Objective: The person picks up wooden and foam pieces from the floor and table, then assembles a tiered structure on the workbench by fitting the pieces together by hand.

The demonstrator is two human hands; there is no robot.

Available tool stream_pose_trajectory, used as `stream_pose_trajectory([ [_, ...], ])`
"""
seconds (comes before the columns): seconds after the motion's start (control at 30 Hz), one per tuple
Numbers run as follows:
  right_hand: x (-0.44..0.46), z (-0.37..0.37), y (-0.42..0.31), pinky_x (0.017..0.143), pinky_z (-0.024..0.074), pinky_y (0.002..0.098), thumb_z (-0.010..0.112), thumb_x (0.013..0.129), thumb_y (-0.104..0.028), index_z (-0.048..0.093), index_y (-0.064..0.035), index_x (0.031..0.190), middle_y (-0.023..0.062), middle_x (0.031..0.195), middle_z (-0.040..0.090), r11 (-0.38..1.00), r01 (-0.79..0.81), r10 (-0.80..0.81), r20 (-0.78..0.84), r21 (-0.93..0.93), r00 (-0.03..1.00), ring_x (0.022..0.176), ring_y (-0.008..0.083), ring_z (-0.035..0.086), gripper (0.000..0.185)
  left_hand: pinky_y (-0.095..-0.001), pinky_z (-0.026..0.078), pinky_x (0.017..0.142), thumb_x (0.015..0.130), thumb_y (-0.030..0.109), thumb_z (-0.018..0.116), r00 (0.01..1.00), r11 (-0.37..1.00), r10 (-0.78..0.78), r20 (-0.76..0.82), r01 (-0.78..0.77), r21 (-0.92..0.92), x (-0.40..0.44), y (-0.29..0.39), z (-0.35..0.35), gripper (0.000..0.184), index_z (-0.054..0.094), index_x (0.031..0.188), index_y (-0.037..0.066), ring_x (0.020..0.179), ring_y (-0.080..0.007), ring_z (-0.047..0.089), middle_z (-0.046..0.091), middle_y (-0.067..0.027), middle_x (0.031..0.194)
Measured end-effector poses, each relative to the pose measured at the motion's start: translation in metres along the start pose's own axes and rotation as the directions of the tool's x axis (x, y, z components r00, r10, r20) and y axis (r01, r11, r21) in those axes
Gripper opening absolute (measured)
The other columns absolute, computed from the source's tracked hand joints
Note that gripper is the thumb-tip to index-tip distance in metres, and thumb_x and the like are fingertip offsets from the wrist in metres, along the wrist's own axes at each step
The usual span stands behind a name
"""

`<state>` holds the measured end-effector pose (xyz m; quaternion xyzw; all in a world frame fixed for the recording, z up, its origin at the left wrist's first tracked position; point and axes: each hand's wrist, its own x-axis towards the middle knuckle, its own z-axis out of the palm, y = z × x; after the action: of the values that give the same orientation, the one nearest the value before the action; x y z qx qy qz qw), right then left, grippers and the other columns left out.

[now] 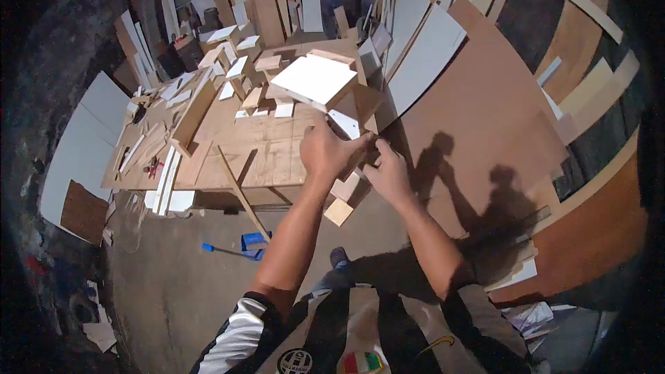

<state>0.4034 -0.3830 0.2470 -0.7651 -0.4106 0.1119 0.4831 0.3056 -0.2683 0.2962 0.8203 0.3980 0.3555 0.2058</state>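
My left hand is closed at the front right corner of the workbench, its thumb stretched toward the right. Just beyond its fingers sits a small white-faced board piece with dark holes, which the hand appears to grip; the fingers' undersides are hidden. My right hand is beside it, fingers curled and pinched close to the left thumb; what lies between them is too small to make out. Past both hands stands a wooden box-like piece with a white top. Below them a wood block shows.
Several white-topped offcuts, a long board and red-handled pliers lie on the bench. A stick leans on its front edge near a blue dustpan-like object. Large sheets lean at right.
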Motion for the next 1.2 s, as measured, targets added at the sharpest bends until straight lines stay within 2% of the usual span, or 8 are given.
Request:
stream_pose_trajectory([
  [0.13, 0.082, 0.036, 0.027, 0.077, 0.0519, 0.0484, 0.072, 0.076, -0.013, 0.063, 0.0021, 0.097, 0.0254, 0.096, 0.066, 0.966, 0.044, -0.052, -0.025, -0.255, 0.998, 0.089, 0.0419, 0.066, 0.027, -0.0450, 0.052, 0.067, 0.057, 0.057, 0.085, 0.995, 0.995, 0.084, -0.053, -0.082, 0.052, 0.062, -0.006, 0.017, 0.087, 0.052, 0.108, -0.004, 0.077, -0.0376, 0.064, 0.066, -0.0219, 0.084],
  [0.33, 0.189, 0.053, 0.025, 0.079, 0.0517, 0.0481, 0.069, 0.077, -0.010, 0.065, 0.0030, 0.092, 0.0231, 0.090, 0.068, 0.974, 0.082, -0.108, -0.116, -0.210, 0.987, 0.087, 0.0426, 0.065, 0.020, -0.0480, 0.052, 0.067, 0.061, 0.053, 0.084, 0.987, 0.990, 0.142, -0.072, -0.141, 0.012, 0.149, -0.019, 0.047, 0.094, 0.048, 0.123, -0.007, 0.078, -0.0384, 0.064, 0.067, -0.0212, 0.083],
  [0.4, 0.229, 0.061, 0.037, 0.075, 0.0523, 0.0474, 0.067, 0.077, -0.007, 0.065, 0.0027, 0.091, 0.0231, 0.084, 0.068, 0.966, 0.120, -0.157, -0.154, -0.228, 0.976, 0.085, 0.0421, 0.066, 0.017, -0.0492, 0.051, 0.078, 0.067, 0.051, 0.082, 0.995, 0.994, 0.096, 0.026, -0.095, -0.045, 0.173, -0.034, 0.059, 0.090, 0.048, 0.126, -0.008, 0.090, -0.0413, 0.062, 0.067, -0.0240, 0.095],
  [0.47, 0.271, 0.065, 0.051, 0.070, 0.0519, 0.0482, 0.064, 0.077, -0.006, 0.064, 0.0013, 0.087, 0.0246, 0.079, 0.066, 0.966, 0.190, -0.216, -0.142, -0.174, 0.966, 0.082, 0.0427, 0.066, 0.012, -0.0488, 0.044, 0.097, 0.073, 0.049, 0.079, 0.903, 0.933, 0.358, -0.235, -0.351, 0.072, 0.189, -0.058, 0.087, 0.086, 0.050, 0.130, -0.008, 0.112, -0.0441, 0.055, 0.061, -0.0264, 0.117],
  [0.57, 0.341, 0.067, 0.058, 0.068, 0.0503, 0.0508, 0.060, 0.077, -0.005, 0.063, 0.0013, 0.083, 0.0270, 0.077, 0.064, 0.990, 0.004, -0.012, 0.055, 0.139, 0.998, 0.080, 0.0451, 0.065, 0.009, -0.0516, 0.035, 0.106, 0.078, 0.042, 0.076, 0.916, 0.945, 0.327, -0.233, -0.310, 0.107, 0.207, -0.069, 0.116, 0.071, 0.054, 0.130, -0.002, 0.127, -0.0445, 0.043, 0.054, -0.0237, 0.132],
  [0.67, 0.426, 0.098, 0.096, 0.071, 0.0499, 0.0516, 0.058, 0.077, -0.005, 0.062, 0.0014, 0.083, 0.0286, 0.079, 0.064, 0.953, 0.221, -0.241, -0.074, -0.208, 0.968, 0.083, 0.0469, 0.064, 0.010, -0.0530, 0.032, 0.107, 0.079, 0.039, 0.075, 0.935, 0.950, 0.288, -0.208, -0.251, 0.188, 0.235, -0.083, 0.158, 0.067, 0.054, 0.134, 0.007, 0.132, -0.0434, 0.038, 0.047, -0.0216, 0.140],
  [0.87, 0.561, 0.141, 0.134, 0.076, 0.0499, 0.0519, 0.056, 0.076, -0.003, 0.065, 0.0013, 0.087, 0.0296, 0.086, 0.065, 0.943, 0.317, -0.311, 0.075, -0.103, 0.948, 0.087, 0.0471, 0.064, 0.015, -0.0592, 0.026, 0.111, 0.086, 0.048, 0.065, 0.991, 0.951, 0.110, -0.074, -0.083, 0.298, 0.312, -0.096, 0.237, 0.075, 0.039, 0.148, 0.013, 0.144, -0.0451, 0.021, 0.026, -0.0209, 0.156],
  [1.2, 0.709, 0.249, 0.176, 0.075, 0.0486, 0.0492, 0.056, 0.074, 0.000, 0.067, 0.0019, 0.089, 0.0272, 0.087, 0.066, 0.901, 0.432, -0.421, 0.309, 0.035, 0.853, 0.088, 0.0451, 0.064, 0.019, -0.0593, 0.024, 0.112, 0.086, 0.044, 0.068, 0.992, 0.902, -0.058, -0.111, 0.100, 0.419, 0.412, -0.151, 0.302, 0.078, 0.035, 0.149, 0.013, 0.145, -0.0450, 0.019, 0.025, -0.0176, 0.158],
])
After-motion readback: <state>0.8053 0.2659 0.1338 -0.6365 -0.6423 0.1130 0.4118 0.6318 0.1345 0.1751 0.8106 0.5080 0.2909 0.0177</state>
